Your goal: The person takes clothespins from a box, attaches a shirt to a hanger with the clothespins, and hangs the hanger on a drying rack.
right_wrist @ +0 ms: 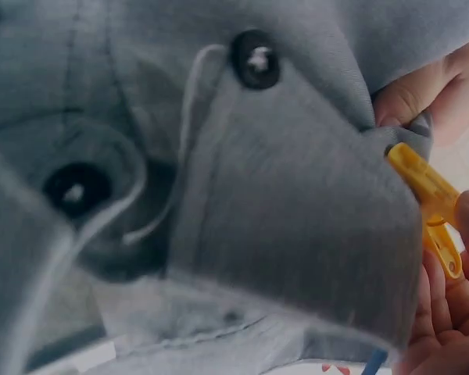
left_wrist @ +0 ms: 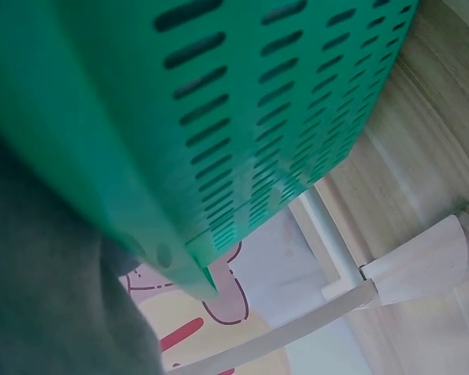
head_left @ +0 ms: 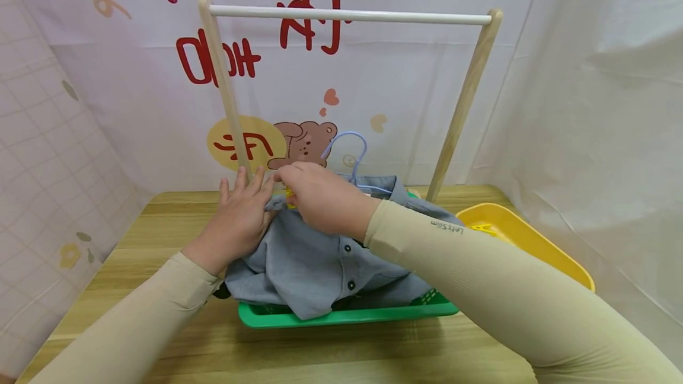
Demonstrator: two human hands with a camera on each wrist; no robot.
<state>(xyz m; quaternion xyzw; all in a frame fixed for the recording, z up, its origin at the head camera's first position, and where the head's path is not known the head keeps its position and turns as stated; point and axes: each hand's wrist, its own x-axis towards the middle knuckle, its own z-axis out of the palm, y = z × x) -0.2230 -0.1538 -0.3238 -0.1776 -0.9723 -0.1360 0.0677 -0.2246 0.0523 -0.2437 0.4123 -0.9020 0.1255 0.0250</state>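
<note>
A grey-blue button shirt (head_left: 304, 259) lies bunched over a green basket (head_left: 352, 316), with a light-blue hanger (head_left: 356, 159) in its collar. My left hand (head_left: 240, 218) is at the shirt's left shoulder; its thumb and fingers pinch a fold of cloth. Between the thumb and fingers of my right hand (head_left: 325, 197) is a yellow clothespin (right_wrist: 428, 187), its tip at the shirt's edge beside the left hand. Whether the clothespin bites the cloth, I cannot tell. Dark buttons (right_wrist: 255, 59) show up close in the right wrist view.
Behind the basket stands a rack with wooden posts (head_left: 459, 111) and a white bar (head_left: 352, 15). To the right, a yellow tray (head_left: 533, 242) holds a yellow clothespin (head_left: 482, 229). Everything rests on a wood-grain table (head_left: 176, 218), with a printed cloth backdrop behind.
</note>
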